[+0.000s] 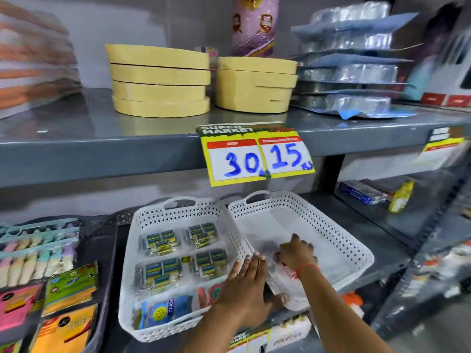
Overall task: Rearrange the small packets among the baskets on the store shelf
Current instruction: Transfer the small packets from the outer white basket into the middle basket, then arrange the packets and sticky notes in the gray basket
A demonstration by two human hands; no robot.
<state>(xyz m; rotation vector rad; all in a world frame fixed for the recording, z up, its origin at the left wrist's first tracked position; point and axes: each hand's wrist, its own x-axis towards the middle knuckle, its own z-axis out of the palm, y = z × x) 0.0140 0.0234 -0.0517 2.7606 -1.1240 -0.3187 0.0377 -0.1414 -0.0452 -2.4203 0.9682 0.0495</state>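
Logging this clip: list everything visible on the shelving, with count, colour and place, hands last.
white baskets: two, white perforated, side by side on lower shelf
small packets: four clusters, green-blue, in the left basket
blue packet: one, front of left basket
tape rolls: two stacks, beige, upper shelf
price sign: one, yellow and white, "30" and "15", on the upper shelf edge
foil trays: stack, silver-blue, upper shelf right
purple roll: one, behind the tape
stationery packs: several, pastel and bright colours, dark tray at left
yellow bottle: one, far right shelf
left hand: flat on the rims where the baskets meet
right hand: inside right basket, on a blurred item
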